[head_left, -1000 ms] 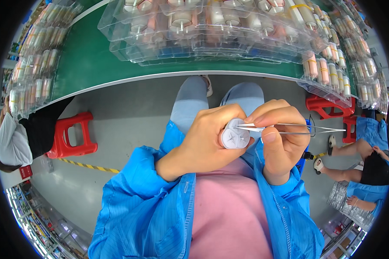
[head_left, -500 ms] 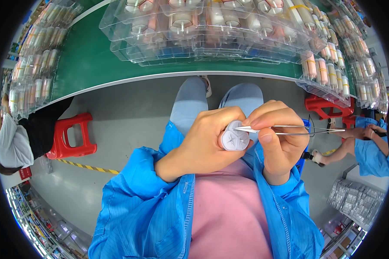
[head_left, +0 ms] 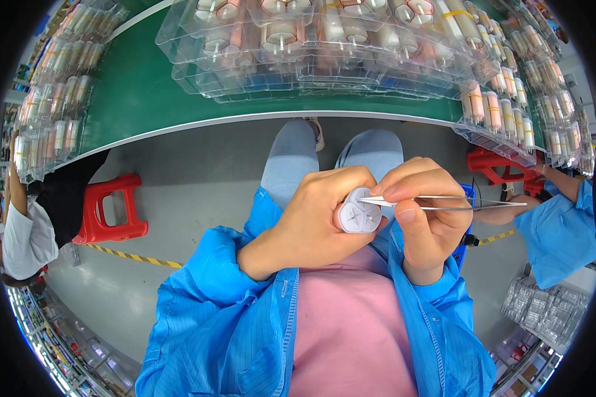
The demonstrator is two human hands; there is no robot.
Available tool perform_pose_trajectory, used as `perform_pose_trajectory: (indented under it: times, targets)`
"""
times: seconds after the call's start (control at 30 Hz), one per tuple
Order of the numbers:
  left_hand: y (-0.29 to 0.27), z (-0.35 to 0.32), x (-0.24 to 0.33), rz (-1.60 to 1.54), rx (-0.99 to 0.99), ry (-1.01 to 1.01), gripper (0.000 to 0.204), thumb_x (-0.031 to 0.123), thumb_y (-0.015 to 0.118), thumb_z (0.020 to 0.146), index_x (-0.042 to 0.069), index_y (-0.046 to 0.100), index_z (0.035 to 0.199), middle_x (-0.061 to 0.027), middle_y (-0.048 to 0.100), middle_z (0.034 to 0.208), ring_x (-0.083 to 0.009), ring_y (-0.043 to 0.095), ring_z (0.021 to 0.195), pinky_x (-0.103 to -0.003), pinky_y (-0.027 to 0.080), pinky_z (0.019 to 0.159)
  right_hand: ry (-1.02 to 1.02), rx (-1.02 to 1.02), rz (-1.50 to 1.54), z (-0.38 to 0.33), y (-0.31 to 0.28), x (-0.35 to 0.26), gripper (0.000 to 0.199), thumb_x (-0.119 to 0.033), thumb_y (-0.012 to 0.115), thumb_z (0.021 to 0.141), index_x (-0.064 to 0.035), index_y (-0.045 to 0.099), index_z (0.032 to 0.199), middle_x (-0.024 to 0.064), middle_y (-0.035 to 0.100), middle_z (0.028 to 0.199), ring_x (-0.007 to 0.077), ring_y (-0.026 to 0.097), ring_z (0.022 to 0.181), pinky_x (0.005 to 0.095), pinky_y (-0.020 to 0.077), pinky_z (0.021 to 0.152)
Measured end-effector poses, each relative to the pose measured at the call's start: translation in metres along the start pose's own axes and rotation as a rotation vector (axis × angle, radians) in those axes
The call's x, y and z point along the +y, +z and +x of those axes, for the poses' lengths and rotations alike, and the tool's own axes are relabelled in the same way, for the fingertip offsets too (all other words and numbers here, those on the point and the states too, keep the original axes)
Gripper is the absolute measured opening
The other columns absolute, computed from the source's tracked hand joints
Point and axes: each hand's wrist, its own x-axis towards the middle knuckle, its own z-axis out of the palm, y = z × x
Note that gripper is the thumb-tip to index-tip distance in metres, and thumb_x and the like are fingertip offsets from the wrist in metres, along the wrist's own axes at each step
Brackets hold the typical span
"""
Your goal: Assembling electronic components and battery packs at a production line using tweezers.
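Observation:
My left hand (head_left: 321, 215) is wrapped round a white cylindrical part (head_left: 359, 213) above my lap. The round end of this part faces up and carries raised divisions and a cross-shaped mark; the rest of it is hidden in my fist. Between the thumb and fingers of my right hand (head_left: 427, 208) is a pair of metal tweezers (head_left: 437, 202). Their pale tips touch or hover just over the far edge of the round end, and their rear end points right. Whether the tips grip anything is too small to tell.
Stacked clear plastic trays (head_left: 311, 59) of pink and white cylinders stand on the green table (head_left: 132, 99) ahead. More trays (head_left: 503, 119) sit at the right. Red stools (head_left: 112, 208) are at both sides. One person (head_left: 30, 231) is at the left, another in blue (head_left: 559, 228) at the right.
My hands, the white part and the tweezers have barely moved. The person at the right has shifted, an arm now reaching toward the table; the person at the left has an arm raised.

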Motion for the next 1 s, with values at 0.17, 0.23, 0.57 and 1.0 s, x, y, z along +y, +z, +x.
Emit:
perform_pose_trajectory:
  times: [0.17, 0.23, 0.57, 1.0]
  targets:
    - [-0.0004, -0.0004, 0.0008, -0.004, 0.0, -0.012, 0.019, 0.005, 0.071, 0.067, 0.001, 0.056, 0.079, -0.013, 0.06, 0.071, -0.0264, 0.061, 0.061, -0.033, 0.044, 0.053, 0.011, 0.0, 0.006, -0.0003, 0.0006, -0.0006, 0.012, -0.003, 0.067, 0.076, 0.0011, 0.064, 0.086, 0.0138, 0.065, 0.082, 0.0183, 0.06, 0.071, 0.0271, 0.047, 0.062]
    - [-0.0005, -0.0004, 0.001, -0.002, 0.001, -0.013, 0.019, 0.005, 0.071, 0.067, 0.001, 0.056, 0.079, -0.0129, 0.06, 0.07, -0.0265, 0.061, 0.061, -0.033, 0.044, 0.054, 0.007, -0.002, 0.006, 0.0001, 0.0009, -0.0008, 0.012, -0.003, 0.067, 0.076, 0.0011, 0.064, 0.086, 0.0139, 0.065, 0.082, 0.0182, 0.06, 0.07, 0.027, 0.0469, 0.062]
    - [-0.0005, -0.0023, -0.0032, -0.002, -0.007, 0.017, 0.019, 0.002, 0.071, 0.068, 0.004, 0.058, 0.08, -0.0043, 0.058, 0.071, -0.0117, 0.056, 0.064, -0.026, 0.042, 0.056, 0.008, 0.007, -0.009, -0.0005, 0.0015, -0.0014, 0.012, -0.004, 0.068, 0.076, 0.0006, 0.064, 0.086, 0.0136, 0.065, 0.082, 0.0177, 0.06, 0.07, 0.0265, 0.0466, 0.061]
    - [-0.0001, -0.001, 0.001, 0.002, 0.012, 0.027, 0.019, 0.004, 0.071, 0.067, 0.002, 0.056, 0.078, -0.0127, 0.059, 0.069, -0.0264, 0.06, 0.06, -0.033, 0.044, 0.053, -0.017, 0.001, -0.046, -0.0008, 0.002, -0.0027, 0.011, -0.002, 0.067, 0.076, 0.0005, 0.063, 0.086, 0.0138, 0.065, 0.082, 0.0178, 0.06, 0.071, 0.0267, 0.0466, 0.061]
